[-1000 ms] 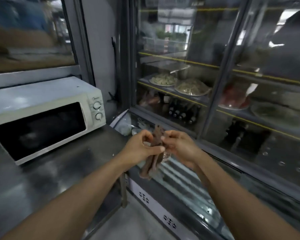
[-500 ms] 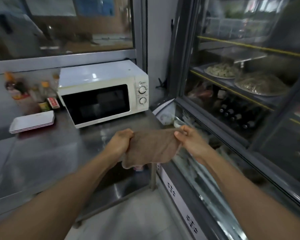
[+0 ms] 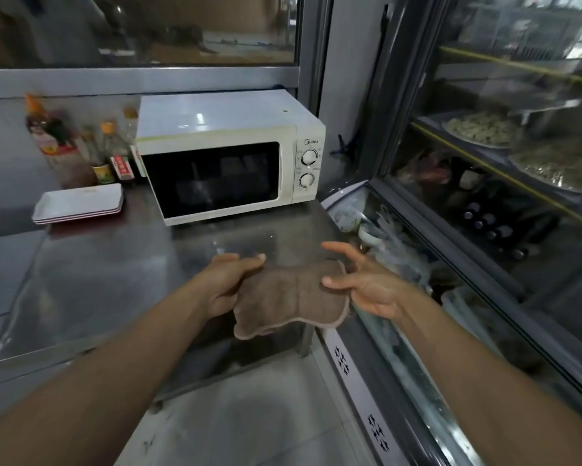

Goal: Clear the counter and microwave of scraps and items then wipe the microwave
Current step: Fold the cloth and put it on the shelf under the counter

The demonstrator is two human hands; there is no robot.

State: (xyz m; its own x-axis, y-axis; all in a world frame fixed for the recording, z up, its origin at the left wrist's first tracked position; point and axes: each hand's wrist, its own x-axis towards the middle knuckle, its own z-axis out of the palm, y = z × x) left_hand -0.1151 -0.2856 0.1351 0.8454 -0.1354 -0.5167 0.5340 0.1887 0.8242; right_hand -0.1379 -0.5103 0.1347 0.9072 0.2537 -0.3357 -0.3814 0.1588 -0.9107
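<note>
A brown cloth [image 3: 293, 297] hangs spread out in front of me over the near edge of the steel counter [image 3: 108, 274]. My left hand [image 3: 230, 280] grips its left edge between thumb and fingers. My right hand [image 3: 367, 284] is at the cloth's right edge with the fingers spread; the thumb lies on the cloth, and the fingers do not close on it. The white microwave [image 3: 229, 129] stands at the back of the counter, door shut, two dials on its right side.
Several sauce bottles [image 3: 77, 146] stand left of the microwave, with stacked white trays [image 3: 79, 203] in front of them. A glass-fronted refrigerated display case [image 3: 484, 203] with plates of food fills the right. Grey floor [image 3: 249, 415] lies below.
The view swung left, so the microwave and the counter now face me. The bunched cloth was pulled out flat between both hands, and my right hand has since opened its fingers.
</note>
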